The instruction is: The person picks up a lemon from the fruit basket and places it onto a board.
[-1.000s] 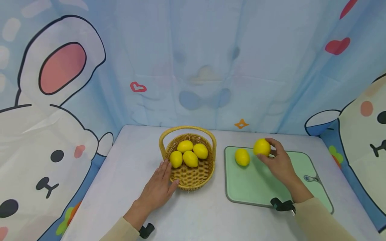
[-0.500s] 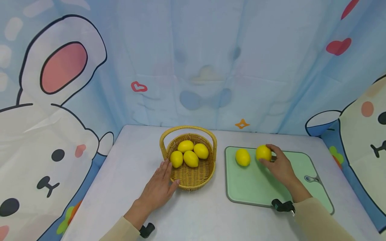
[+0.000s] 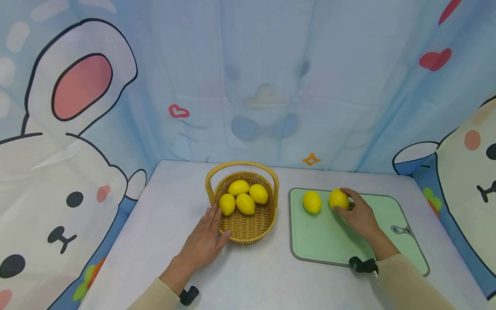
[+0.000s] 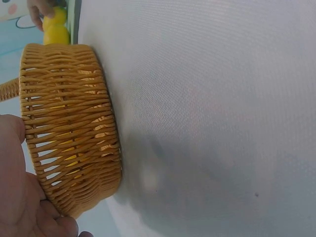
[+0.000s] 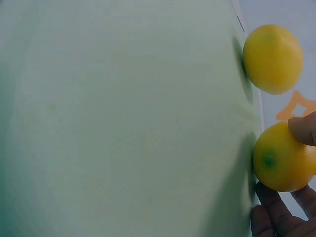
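Note:
My right hand (image 3: 361, 214) pinches a yellow lemon (image 3: 338, 199) between thumb and fingers, low over the green cutting board (image 3: 325, 241). In the right wrist view that lemon (image 5: 281, 160) sits at the board's surface, its green-tinged end showing. A second lemon (image 3: 311, 202) lies on the board to its left. My left hand (image 3: 203, 237) rests with straight fingers against the near left side of a wicker basket (image 3: 242, 230), thumb at the front rim. Several lemons (image 3: 245, 204) lie in the basket's back half. The left wrist view shows the basket's woven wall (image 4: 74, 128) beside that hand.
Basket and board stand side by side on a white table (image 3: 263, 275), with a strip of tabletop between them. The basket's arched handle (image 3: 242, 164) rises at its back. A blue cartoon curtain (image 3: 248, 86) hangs behind the table. The board has a grey hanging hole (image 3: 399, 230) at its right side.
My right hand has brought the lemon down onto the board and slightly to the right, still gripping it. The left hand and basket stay where they were.

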A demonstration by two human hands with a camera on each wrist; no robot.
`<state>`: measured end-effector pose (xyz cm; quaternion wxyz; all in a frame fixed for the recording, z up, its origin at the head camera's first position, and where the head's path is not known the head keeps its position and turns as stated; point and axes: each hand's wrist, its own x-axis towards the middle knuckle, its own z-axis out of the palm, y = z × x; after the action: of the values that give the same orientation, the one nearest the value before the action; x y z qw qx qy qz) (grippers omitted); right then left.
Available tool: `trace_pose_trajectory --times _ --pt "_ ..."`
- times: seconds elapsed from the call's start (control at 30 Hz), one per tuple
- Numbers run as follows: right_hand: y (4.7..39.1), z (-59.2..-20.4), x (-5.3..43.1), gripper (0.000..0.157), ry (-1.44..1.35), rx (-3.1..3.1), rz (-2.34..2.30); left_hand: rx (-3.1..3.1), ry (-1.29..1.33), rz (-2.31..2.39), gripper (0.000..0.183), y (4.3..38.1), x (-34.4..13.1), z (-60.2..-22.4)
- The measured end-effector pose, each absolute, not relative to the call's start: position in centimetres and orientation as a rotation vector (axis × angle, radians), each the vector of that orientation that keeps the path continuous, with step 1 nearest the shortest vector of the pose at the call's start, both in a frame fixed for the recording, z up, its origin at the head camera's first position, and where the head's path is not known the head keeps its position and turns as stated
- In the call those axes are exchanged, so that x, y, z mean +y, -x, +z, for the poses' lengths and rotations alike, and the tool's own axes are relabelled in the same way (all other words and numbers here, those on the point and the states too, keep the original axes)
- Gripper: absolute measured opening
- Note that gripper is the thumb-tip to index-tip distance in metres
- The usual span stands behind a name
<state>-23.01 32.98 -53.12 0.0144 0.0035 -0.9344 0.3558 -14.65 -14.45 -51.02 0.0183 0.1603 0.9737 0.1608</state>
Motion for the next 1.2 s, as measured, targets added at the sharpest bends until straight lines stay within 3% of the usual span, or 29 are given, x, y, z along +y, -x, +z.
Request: trace_pose_trajectory --times 1.2 --pt "23.02 -53.28 32.64 0.078 -0.048 -2.928 1.047 3.031 -0.494 0.492 0.079 14.74 -14.54 -51.33"
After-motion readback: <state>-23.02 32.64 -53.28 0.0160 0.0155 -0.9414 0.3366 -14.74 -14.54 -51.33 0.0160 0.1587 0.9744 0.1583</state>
